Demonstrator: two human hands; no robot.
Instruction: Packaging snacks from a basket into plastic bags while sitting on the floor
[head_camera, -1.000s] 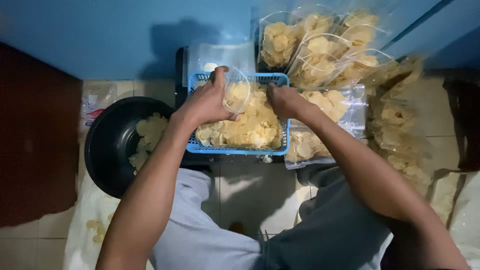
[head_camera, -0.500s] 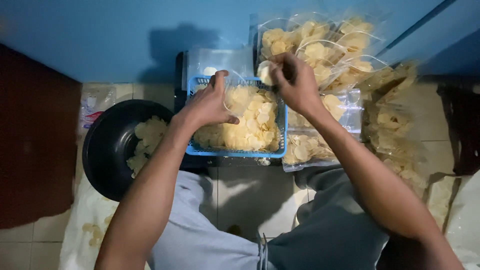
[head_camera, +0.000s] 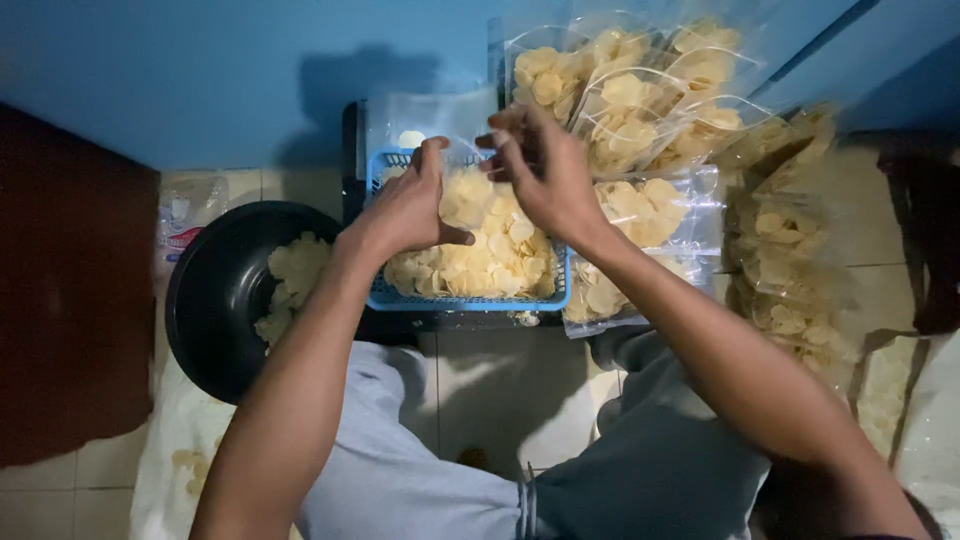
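Both forearms stretch forward over my lap. My left hand (head_camera: 405, 210) pinches a clear plastic bag (head_camera: 462, 190) open over the blue basket (head_camera: 470, 298) of chips (head_camera: 490, 260); my right hand (head_camera: 545, 175) hovers just beside it, fingers loosely spread. Beyond them, filled bags (head_camera: 630, 90) are stacked.

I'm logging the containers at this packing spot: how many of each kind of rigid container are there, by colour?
Blue plastic basket, holding chips: 1
Black round basin, some chips inside: 1
Total: 2
The filled clear bags overlap too much to count.
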